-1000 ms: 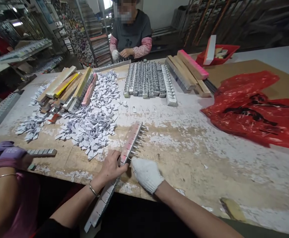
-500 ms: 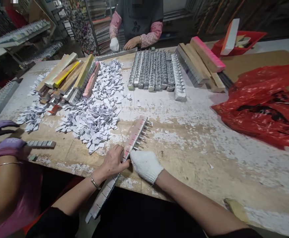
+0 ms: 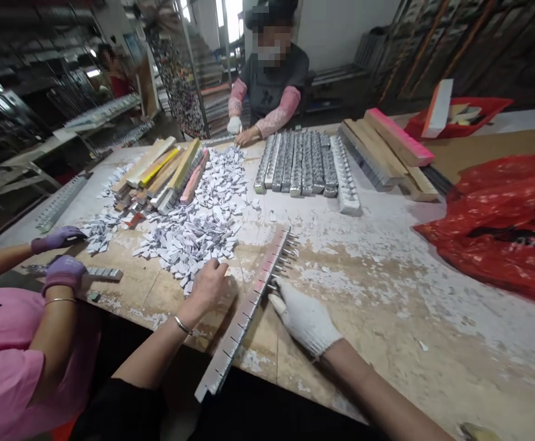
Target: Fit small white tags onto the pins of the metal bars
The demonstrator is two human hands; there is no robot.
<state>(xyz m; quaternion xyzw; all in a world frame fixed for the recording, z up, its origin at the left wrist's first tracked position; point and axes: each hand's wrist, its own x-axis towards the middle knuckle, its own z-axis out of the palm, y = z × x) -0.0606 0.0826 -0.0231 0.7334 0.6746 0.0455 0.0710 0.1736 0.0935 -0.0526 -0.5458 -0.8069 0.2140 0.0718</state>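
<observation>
A long, narrow slotted bar (image 3: 244,321) lies slantwise across the table edge, its near end overhanging. Dark slits cross its pinkish-grey top, and metal pins stick out along the far part of its right side. My right hand (image 3: 306,318), in a white knit glove, grips the bar at its right side near the pins; the fingertips are partly hidden. Bare and with a bangle at the wrist, my left hand (image 3: 206,286) is off the bar, to its left. Its fingers are curled beside a heap of small white pieces (image 3: 193,236); anything within them is hidden.
Wooden and coloured bars (image 3: 157,174) are stacked behind the heap. Foil-like grey bars (image 3: 301,165) stand in a row, with wooden blocks (image 3: 387,150) and a red plastic bag (image 3: 506,226) rightward. A co-worker's purple-gloved hand (image 3: 65,272) holds another bar at left; another person works opposite.
My left hand has let go of the bar and moved left towards the white pieces. My right hand stays at the bar's pin side. The camera view has tilted up and shifted left.
</observation>
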